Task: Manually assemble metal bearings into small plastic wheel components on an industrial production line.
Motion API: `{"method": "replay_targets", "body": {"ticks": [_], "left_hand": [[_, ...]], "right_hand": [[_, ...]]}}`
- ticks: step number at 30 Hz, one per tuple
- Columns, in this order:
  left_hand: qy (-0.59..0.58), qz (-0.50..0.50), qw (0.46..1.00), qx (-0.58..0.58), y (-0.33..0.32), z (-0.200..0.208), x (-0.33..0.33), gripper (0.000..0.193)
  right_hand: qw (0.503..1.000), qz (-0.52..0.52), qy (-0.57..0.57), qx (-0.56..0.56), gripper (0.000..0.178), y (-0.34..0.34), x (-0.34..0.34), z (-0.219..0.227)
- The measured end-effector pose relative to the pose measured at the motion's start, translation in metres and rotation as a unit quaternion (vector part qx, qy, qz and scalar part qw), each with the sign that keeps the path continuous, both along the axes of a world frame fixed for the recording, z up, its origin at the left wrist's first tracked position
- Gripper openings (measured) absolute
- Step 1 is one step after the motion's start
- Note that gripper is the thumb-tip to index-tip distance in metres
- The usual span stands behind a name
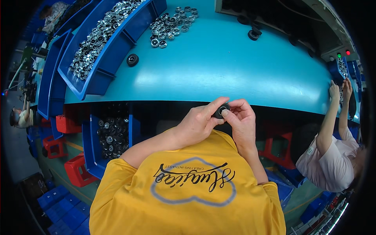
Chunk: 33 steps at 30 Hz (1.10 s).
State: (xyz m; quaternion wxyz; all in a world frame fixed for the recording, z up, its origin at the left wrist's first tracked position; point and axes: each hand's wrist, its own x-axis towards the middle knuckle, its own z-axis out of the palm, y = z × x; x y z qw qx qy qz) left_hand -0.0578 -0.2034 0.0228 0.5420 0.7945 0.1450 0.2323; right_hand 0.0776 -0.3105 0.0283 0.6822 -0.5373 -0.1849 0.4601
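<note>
Close to my chest, at the table's near edge, both my hands hold a small black wheel [221, 110] with a hole at its middle. The fingers of my left hand [197, 122] close round its left side. From the right, my right hand [241, 123] grips it, the thumb pressed on its face. Part of the wheel is hidden by the fingers. Another black wheel [132, 60] lies alone on the blue-green table [231, 74], beyond my hands to the left. Farther back, a loose group of shiny metal hubs [166, 29] is spread on the tabletop.
A long blue bin [113, 66] full of shiny metal parts stands on the table at left. Below the table edge, another blue bin [93, 145] holds black wheels. Red stools [80, 170] stand on the floor. At right, a co-worker [329, 162] reaches over the table beside a machine [313, 27].
</note>
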Motion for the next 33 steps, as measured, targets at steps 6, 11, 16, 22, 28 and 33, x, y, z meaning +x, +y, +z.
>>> {"method": "replay_targets", "body": {"ticks": [6,11,16,22,28,33], "left_hand": [[0.108,-0.092,0.929,-0.341,0.01,0.021,-0.005,0.059],[0.064,-0.083,0.894,-0.436,0.008,0.016,-0.004,0.06],[0.069,-0.071,0.91,-0.402,0.007,0.01,-0.007,0.058],[0.058,-0.041,0.958,-0.28,0.003,0.008,-0.008,0.055],[0.027,-0.083,0.874,-0.477,0.012,0.003,-0.011,0.057],[0.011,-0.109,0.865,-0.49,0.015,0.007,-0.012,0.062]], "right_hand": [[0.997,0.019,0.07,-0.018,0.017,-0.002,0.002,-0.001],[0.999,-0.01,0.03,-0.012,0.017,0.002,-0.006,-0.001],[0.993,-0.035,-0.108,0.024,0.015,0.004,-0.012,-0.001],[0.982,-0.039,-0.178,0.042,0.016,0.005,-0.015,0.0],[0.993,-0.018,-0.112,0.034,0.015,0.009,-0.013,0.0],[0.999,0.008,-0.051,0.009,0.012,0.008,-0.008,-0.002]]}}
